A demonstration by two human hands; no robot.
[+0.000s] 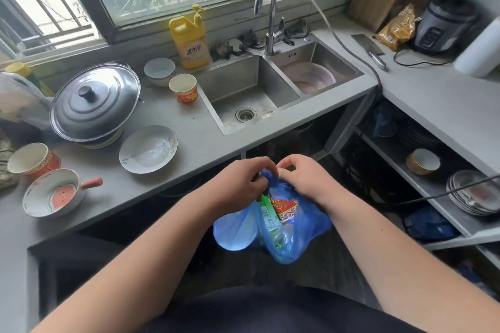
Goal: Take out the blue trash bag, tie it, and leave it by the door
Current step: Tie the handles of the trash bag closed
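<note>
From the head view, we hold the blue trash bag in the air at about six o'clock from the sink, below the counter edge. Our left hand and right hand sit close together, each pinching the bunched plastic at the bag's mouth. The film looks thin, soft and slippery, the load light: cartons and a paper cup. We judge the gathered top corners the best hold for knotting.

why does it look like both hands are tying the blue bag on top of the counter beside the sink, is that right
Not quite. Both hands, left hand and right hand, grip the blue bag at its top, but the head view shows it hanging in the air in front of the counter, not resting on it.
</note>
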